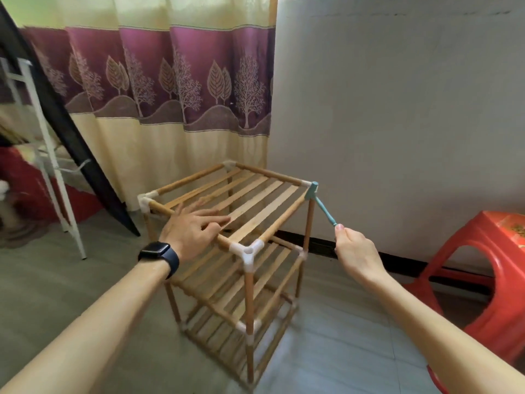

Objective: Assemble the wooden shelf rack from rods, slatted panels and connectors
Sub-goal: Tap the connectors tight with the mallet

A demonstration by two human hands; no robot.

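Note:
A wooden shelf rack (250, 282) with three slatted tiers and white corner connectors stands upright on the floor. My left hand (193, 226) lies flat on the top slatted panel (255, 200), fingers spread, near the front left rod. My right hand (355, 251) grips the end of the handle of a small teal mallet (319, 201). The mallet's head rests against the white connector (306, 184) at the top right back corner. Another white connector (247, 251) caps the near corner.
A red plastic stool (494, 268) stands at the right against the white wall. A patterned curtain (176, 81) hangs behind the rack. A white metal frame (48, 155) and a dark slanted board (71, 137) stand at the left. Grey floor surrounds the rack.

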